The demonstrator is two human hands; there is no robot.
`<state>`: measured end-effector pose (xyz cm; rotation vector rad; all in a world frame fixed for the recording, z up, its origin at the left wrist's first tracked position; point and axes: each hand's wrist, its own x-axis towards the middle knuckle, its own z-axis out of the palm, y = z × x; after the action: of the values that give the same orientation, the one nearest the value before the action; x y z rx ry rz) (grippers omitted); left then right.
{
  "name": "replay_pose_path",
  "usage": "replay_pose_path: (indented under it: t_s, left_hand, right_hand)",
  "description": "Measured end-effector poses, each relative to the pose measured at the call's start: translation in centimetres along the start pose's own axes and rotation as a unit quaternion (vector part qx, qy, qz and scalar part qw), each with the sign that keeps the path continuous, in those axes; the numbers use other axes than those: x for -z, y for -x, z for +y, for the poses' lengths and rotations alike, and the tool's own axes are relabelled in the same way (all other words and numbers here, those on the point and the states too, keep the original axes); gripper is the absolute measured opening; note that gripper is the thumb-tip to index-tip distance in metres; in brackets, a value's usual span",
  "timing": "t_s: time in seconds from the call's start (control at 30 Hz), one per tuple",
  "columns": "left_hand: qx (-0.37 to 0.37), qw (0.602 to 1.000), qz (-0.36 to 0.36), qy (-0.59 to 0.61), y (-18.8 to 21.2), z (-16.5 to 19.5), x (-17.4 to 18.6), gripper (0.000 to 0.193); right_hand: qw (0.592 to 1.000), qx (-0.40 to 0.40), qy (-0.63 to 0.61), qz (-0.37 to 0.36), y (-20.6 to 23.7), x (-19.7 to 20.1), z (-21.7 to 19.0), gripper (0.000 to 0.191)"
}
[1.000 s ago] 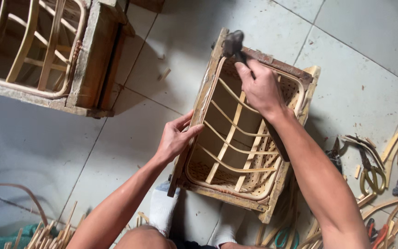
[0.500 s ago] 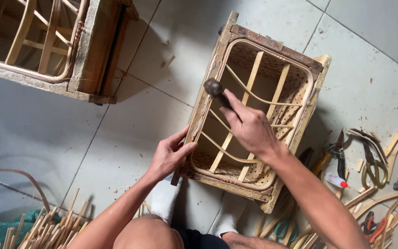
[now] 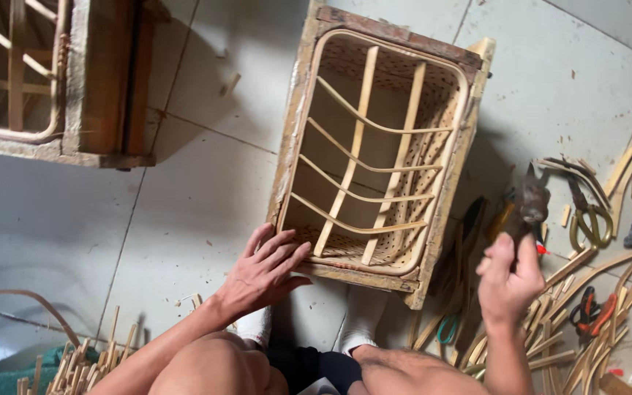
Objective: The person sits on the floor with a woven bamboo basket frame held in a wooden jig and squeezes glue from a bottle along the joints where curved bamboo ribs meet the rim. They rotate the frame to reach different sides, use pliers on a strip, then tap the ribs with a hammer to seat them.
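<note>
The right hand (image 3: pixel 508 281) has closed its grip around the handle of a dark hammer (image 3: pixel 527 206), head pointing up and away, and it has swung off to the right: half a second ago that hand and hammer were over the near left rail of the wooden mould box (image 3: pixel 298 139), a second ago at its far corner. So the tapping along the rim looks paused, judged from the hammer now hovering above the floor litter rather than the work. The left hand (image 3: pixel 266 269) lies open, fingers spread flat on the near left corner of the box, much as before. Inside the box sits the rattan frame (image 3: pixel 371 157), curved ribs crossing two straight slats. Beside the right hand lie pliers (image 3: pixel 587 212), red-handled cutters (image 3: pixel 592 307) and cane offcuts (image 3: pixel 616 256) on the tiled floor (image 3: pixel 184 212)
</note>
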<state>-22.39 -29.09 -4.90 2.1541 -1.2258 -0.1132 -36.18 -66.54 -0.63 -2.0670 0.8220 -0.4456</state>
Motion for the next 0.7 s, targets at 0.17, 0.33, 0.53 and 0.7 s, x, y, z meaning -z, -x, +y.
replay_pose_path:
  t_s: [0.17, 0.33, 0.53, 0.7]
  left_hand:
    - [-0.018, 0.997, -0.052, -0.054, -0.6, 0.1, -0.9, 0.052]
    - [-0.017, 0.996, -0.055, -0.071, -0.6, 0.4, -1.3, 0.048]
    - [0.002, 0.993, -0.089, -0.084, -0.5, 1.1, -1.3, 0.051]
    - [0.007, 0.993, -0.074, -0.087, -0.7, 1.9, -1.7, 0.047]
  right_hand:
    - [0.985, -0.114, 0.126, 0.002, 5.0, 2.6, 7.4, 0.048]
    - [0.989, -0.052, 0.134, -0.043, 6.9, 0.2, 10.0, 0.046]
    - [0.975, 0.008, 0.214, -0.052, 5.9, -1.8, 8.5, 0.053]
    - [0.926, -0.277, 0.209, -0.147, 5.6, -2.2, 8.9, 0.059]
